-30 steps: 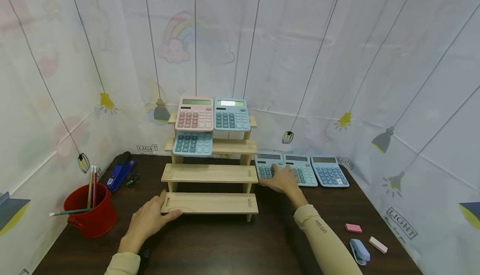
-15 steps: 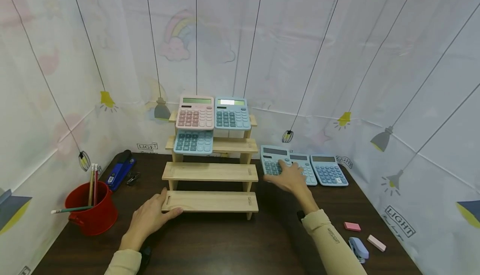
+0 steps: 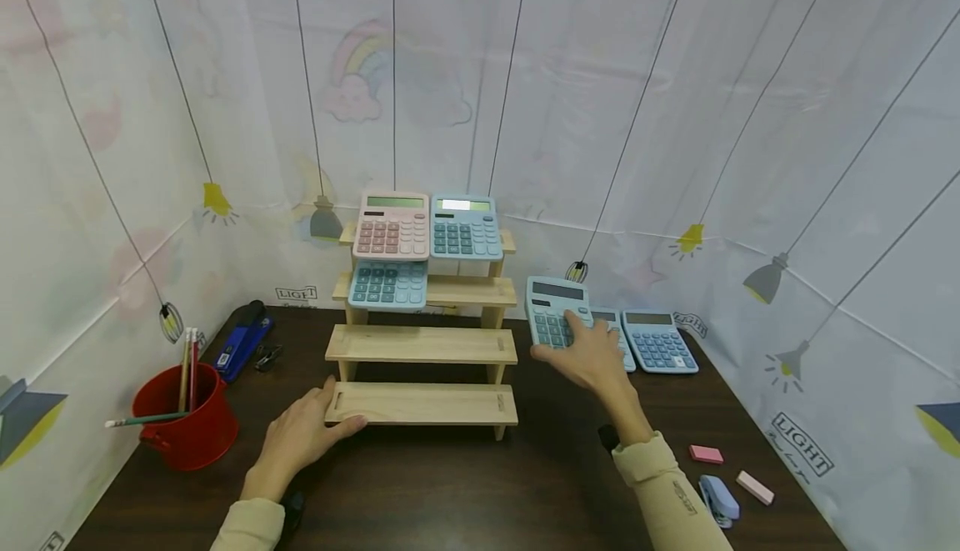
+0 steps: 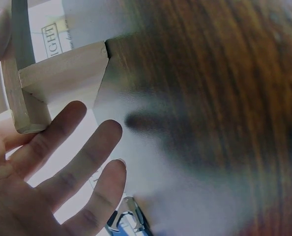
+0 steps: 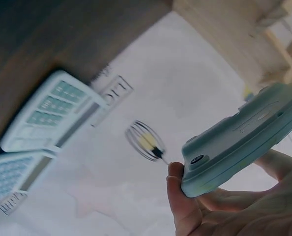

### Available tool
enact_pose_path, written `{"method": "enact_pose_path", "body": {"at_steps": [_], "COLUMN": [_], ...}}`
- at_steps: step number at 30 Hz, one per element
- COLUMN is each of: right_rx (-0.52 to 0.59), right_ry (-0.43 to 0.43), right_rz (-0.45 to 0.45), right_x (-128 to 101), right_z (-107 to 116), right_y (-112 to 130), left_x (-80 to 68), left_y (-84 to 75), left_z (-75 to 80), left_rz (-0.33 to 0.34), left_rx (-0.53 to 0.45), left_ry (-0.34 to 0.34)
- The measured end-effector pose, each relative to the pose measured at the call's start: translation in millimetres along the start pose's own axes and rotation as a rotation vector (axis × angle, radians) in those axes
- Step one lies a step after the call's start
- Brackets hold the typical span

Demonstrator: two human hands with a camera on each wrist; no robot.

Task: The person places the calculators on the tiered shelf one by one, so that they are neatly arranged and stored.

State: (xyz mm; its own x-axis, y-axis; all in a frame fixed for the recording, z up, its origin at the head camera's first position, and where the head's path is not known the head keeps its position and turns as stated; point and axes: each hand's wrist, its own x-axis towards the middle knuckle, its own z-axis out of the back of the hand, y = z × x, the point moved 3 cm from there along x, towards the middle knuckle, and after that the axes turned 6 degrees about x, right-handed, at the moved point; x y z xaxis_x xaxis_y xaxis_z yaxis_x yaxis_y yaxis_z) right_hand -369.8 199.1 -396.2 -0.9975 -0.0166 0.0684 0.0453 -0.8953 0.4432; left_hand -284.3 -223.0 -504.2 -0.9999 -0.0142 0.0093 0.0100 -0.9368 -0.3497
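In the head view my right hand (image 3: 594,358) grips a light blue calculator (image 3: 550,308), raised and tilted beside the stand. The right wrist view shows that calculator's thick edge (image 5: 249,140) held between thumb and fingers. My left hand (image 3: 296,437) holds the left end of the lowest step of a tiered wooden stand (image 3: 420,344), thumb along the front and index finger at the far corner. Its other fingers (image 4: 82,162) stretch out straight in the left wrist view. A pink calculator (image 3: 391,226) and a blue one (image 3: 465,228) sit on the top tier, another blue calculator (image 3: 388,284) below the pink one.
Two more blue calculators, one partly behind my right hand (image 3: 621,343) and one further right (image 3: 658,343), lie by the back wall. A red bucket with pencils (image 3: 191,434) and a blue stapler (image 3: 243,343) stand left. Erasers (image 3: 705,454) and a small stapler (image 3: 718,501) lie front right.
My right hand has lifted the leftmost blue calculator of the row off the table and carried it up and slightly right, over its neighbour's edge. My left hand has stayed on the stand.
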Motion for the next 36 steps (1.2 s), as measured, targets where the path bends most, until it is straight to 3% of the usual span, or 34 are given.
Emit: {"method": "enact_pose_path", "body": {"at_steps": [10, 23, 36], "right_rx": [-0.024, -0.107, -0.109], "right_ry": [-0.065, -0.089, -0.109], "right_rz": [0.097, 0.151, 0.185], "right_x": [-12, -15, -9], "right_z": [15, -6, -4], "right_y": [40, 71, 92], "left_x": [0.7, -3.5, -0.7], "left_y": [0.3, -0.5, -0.7], "left_z": [8.4, 1.4, 0.2], "left_rz": [-0.013, 0.009, 0.02], "left_rx": [0.007, -0.008, -0.005], "left_ry": [-0.013, 0.027, 0.032]}}
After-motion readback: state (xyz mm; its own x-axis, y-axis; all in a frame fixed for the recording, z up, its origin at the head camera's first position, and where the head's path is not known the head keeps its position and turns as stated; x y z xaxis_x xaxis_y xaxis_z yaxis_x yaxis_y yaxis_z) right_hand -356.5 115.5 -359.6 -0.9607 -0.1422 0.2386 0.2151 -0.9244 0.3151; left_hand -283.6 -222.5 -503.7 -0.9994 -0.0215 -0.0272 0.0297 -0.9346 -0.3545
